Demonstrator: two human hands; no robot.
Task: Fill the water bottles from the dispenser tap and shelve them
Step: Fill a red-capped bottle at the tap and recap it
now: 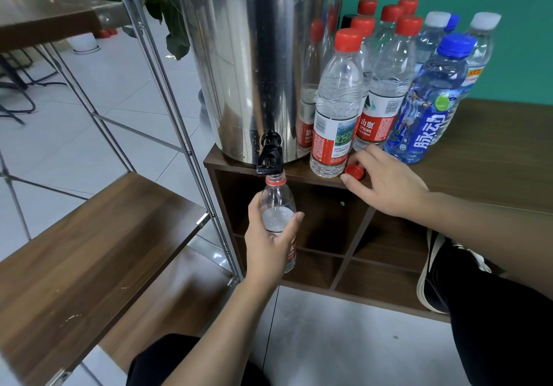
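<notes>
Filling is in hand — bottle [276, 215] gripped by left hand [267, 242] under tap [270, 158]. Right hand [386, 182], fingers relaxed, is rested by cap [355, 171] — tap likely needs opening next.

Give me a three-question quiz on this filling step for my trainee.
1. True or false: the open bottle under the black tap is capped.
2. Which hand holds that bottle: A left hand, B right hand?
3. What small red thing lies on the cabinet top at the right hand's fingers?

Key: 1 false. 2 A. 3 the loose red cap.
</notes>
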